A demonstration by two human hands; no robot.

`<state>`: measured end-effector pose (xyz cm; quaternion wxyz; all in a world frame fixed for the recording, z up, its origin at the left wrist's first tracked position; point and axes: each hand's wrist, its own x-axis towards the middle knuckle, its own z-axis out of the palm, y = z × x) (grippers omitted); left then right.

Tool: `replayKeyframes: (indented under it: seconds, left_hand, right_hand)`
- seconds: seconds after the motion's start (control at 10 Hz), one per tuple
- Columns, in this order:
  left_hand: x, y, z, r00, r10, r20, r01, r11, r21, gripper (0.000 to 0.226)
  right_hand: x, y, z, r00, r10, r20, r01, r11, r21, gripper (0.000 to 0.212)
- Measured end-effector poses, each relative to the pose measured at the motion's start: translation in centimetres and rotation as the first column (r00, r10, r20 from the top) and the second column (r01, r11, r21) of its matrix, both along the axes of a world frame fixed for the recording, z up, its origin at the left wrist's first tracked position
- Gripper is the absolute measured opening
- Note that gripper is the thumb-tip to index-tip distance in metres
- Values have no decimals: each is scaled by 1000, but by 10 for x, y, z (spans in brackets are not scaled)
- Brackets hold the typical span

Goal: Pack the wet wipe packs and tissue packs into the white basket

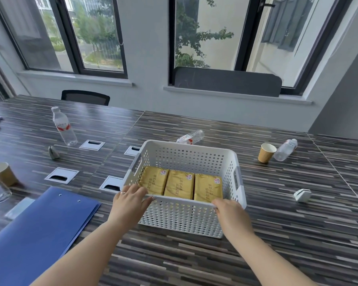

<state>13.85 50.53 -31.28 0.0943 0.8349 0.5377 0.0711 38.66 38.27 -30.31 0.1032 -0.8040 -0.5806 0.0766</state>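
Two hands on near rim of white basket (186,162), frame centre: left hand (130,201) and right hand (229,209), fingers curled over rim, gripping it. Inside, three yellow tissue packs (180,184) side by side, print too small to read. Beyond: three water bottles (62,126), two paper cups (266,152).

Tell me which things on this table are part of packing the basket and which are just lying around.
Part of the job: white basket; three yellow packs inside it; left hand and right hand on its near rim.

Just lying about: blue folders; upright bottle; two lying bottles; paper cups; white clip.
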Motion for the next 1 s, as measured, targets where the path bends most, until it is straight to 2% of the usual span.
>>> replayKeyframes:
  seconds: [0.2,0.5,0.7,0.9,1.0]
  left_hand:
    - [-2,22,0,1000,12,-18,-12,1000,-12,41]
    - [-2,26,-6,998,-4,56,0,998,61,35]
    - [-3,26,-4,1000,-5,1,5,1000,21,35]
    - [-4,26,6,997,-8,-79,4,999,-42,40]
    - [-1,26,14,992,-33,-121,23,997,-80,40]
  right_hand:
    - [-10,17,-6,998,3,61,-2,1000,-7,34]
    - [-12,22,-7,996,-11,88,10,1000,8,42]
    - [-14,18,-2,997,-22,73,23,999,-22,30]
    - [-14,15,2,999,-21,48,23,999,-42,28]
    - [-11,10,10,997,-55,54,60,995,-78,42]
